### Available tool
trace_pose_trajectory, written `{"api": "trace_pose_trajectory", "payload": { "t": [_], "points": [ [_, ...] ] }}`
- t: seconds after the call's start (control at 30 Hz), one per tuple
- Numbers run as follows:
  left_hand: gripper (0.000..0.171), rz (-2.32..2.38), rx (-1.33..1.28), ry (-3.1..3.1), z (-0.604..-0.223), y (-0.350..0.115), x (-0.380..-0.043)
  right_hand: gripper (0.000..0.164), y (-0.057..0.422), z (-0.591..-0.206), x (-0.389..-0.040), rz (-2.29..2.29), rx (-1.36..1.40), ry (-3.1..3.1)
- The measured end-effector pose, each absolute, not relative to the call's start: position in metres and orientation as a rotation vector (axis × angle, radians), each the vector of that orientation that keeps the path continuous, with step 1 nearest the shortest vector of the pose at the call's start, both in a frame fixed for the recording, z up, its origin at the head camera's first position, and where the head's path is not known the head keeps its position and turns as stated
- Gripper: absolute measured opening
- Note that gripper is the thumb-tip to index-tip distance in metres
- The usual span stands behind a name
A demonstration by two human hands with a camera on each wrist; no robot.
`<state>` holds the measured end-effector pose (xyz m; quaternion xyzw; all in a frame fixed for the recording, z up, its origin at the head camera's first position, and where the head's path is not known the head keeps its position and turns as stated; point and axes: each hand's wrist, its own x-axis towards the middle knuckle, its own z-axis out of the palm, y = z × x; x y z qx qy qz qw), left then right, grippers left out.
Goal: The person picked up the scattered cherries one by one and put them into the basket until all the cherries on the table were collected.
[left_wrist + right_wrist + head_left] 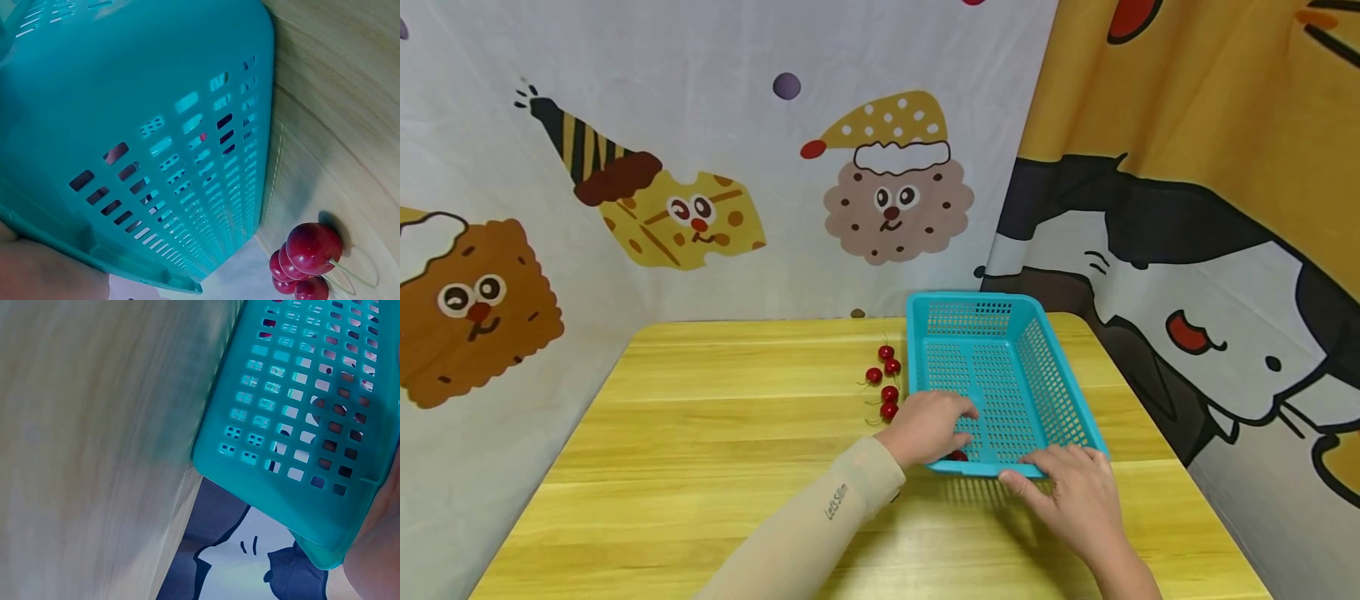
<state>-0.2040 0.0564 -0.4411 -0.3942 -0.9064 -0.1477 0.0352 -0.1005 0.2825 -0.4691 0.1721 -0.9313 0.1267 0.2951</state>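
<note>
A turquoise plastic basket (976,469) with perforated walls stands on the table. My left hand (928,423) reaches over its left rim, with the fingertips inside and the thumb apart from the fingers. Below that thumb, a dark red cherry (958,456) lies in the basket's near left part, partly hidden by the hand and rim. My right hand (1078,496) grips the rim at the near right corner, thumb outside and fingers over the edge. Several red cherries (889,393) with stems lie outside along the left wall; the left wrist view shows these cherries (314,249) close up.
The light wooden table (722,433) extends to the left and in front of the basket. Behind it hangs a white cloth (715,83) with cartoon prints, and a yellow patterned curtain (1225,125) hangs at the right.
</note>
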Motion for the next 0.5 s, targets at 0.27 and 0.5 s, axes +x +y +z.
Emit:
{"api": "trace_pose_trajectory", "payload": {
  "t": [0.27, 0.5],
  "points": [
    [0.031, -0.491, -1.194, -2.784, -0.4386, 0.0558, -0.2024, 0.036, 0.2828, -0.4689, -0.1003, 0.347, 0.467, -2.466],
    [0.032, -0.783, -1.081, -2.725, -0.4435, 0.0511, -0.2032, 0.036, 0.2820, -0.4685, -0.1007, 0.335, 0.462, -2.479]
  ]
}}
